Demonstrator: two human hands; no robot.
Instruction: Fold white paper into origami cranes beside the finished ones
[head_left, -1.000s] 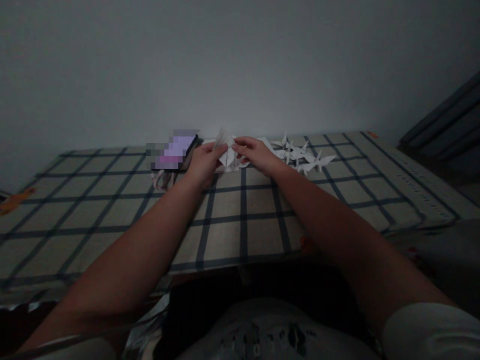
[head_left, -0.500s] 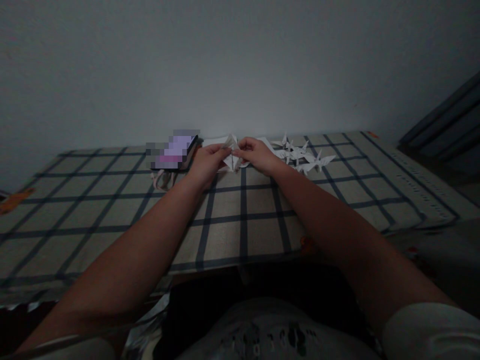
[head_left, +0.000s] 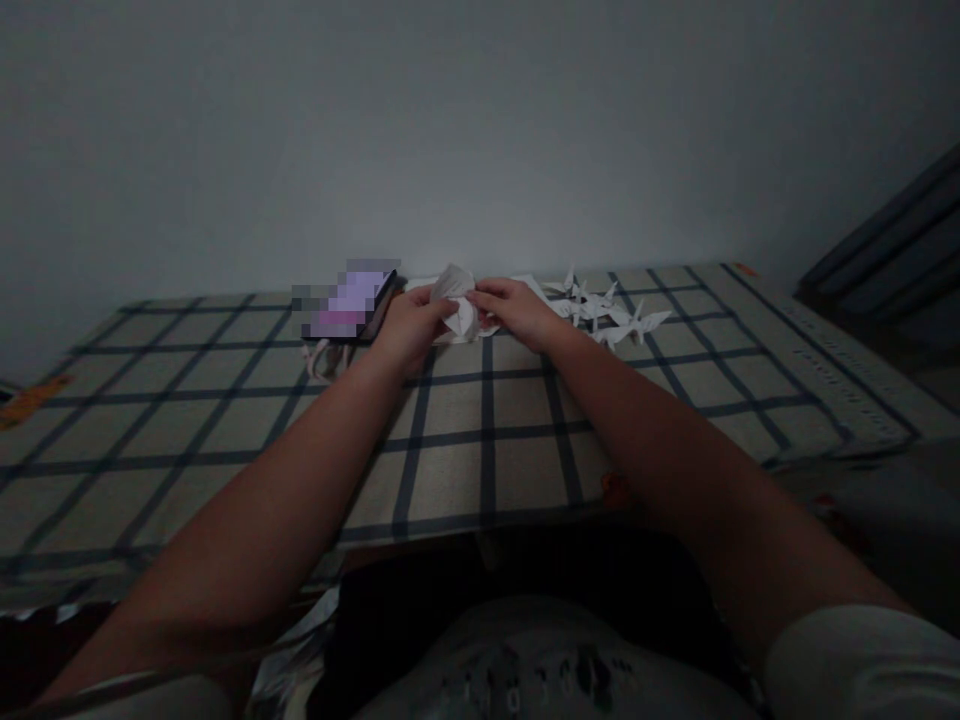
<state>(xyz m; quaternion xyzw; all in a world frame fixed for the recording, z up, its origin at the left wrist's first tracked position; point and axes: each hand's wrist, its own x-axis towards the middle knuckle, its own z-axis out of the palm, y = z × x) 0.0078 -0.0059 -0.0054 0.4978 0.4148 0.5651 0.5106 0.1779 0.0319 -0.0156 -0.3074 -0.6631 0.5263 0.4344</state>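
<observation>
A small white piece of folded paper is held up between both hands near the far edge of the checked cloth. My left hand pinches its left side with thumb and fingers closed. On the right side, my right hand grips it, fingers pressed together. Under the hands lies a flat white sheet, mostly hidden.
Several finished white paper cranes lie to the right of my hands. A phone with a lit screen rests to the left, a pale cord beside it. A plain wall rises behind. Dark furniture stands at far right.
The folded paper has been turned and reshaped between the fingers, now looking rounder and opened out. Both hands stayed in about the same place.
</observation>
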